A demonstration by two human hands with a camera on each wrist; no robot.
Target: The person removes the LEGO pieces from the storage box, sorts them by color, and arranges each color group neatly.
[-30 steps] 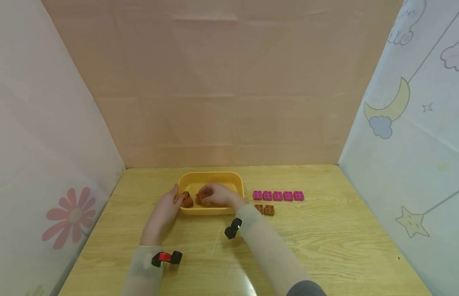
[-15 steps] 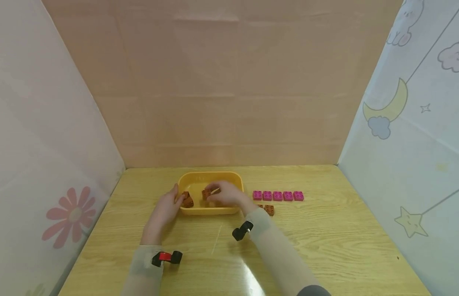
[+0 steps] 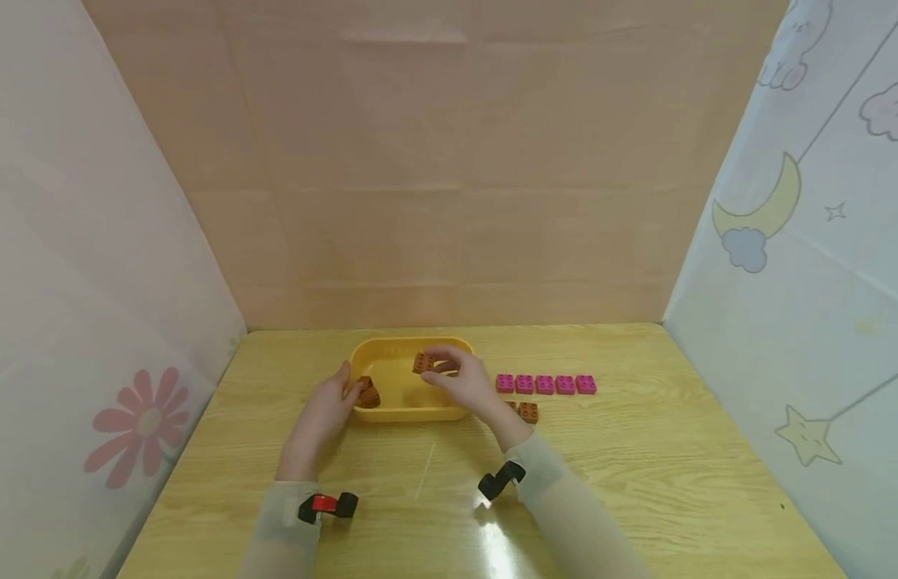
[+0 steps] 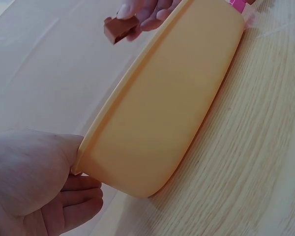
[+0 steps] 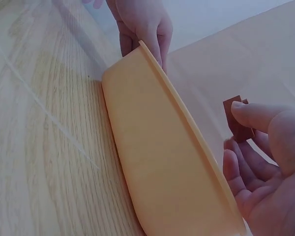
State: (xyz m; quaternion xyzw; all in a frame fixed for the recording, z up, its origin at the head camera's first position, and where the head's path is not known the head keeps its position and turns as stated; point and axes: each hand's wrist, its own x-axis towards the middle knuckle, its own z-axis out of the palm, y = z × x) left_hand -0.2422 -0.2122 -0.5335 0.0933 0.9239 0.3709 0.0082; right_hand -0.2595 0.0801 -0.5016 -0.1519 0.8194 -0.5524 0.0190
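Observation:
A yellow plastic bin [image 3: 412, 415] stands on the table. My left hand [image 3: 329, 408] grips its left rim, thumb over the inside and fingers outside, as the left wrist view of the bin wall [image 4: 147, 103] shows. A few brown building blocks [image 3: 371, 396] lie in the bin beside the left thumb. Between thumb and fingers, my right hand [image 3: 469, 388] pinches a brown studded building block [image 3: 423, 363], raised over the bin. In the right wrist view this block [image 5: 240, 120] appears above rim level, held near the fingertips.
Right of the bin, several magenta building blocks [image 3: 545, 384] form a straight row. In front of them sit brown blocks [image 3: 528, 412], one partly hidden by my right wrist. A beige backdrop [image 3: 456, 201] rises behind the wooden table [image 3: 680, 450], with patterned sheets on both sides.
My right hand has lifted the brown block out of the bin's left half, moving up and to the right. The left hand keeps its hold on the rim.

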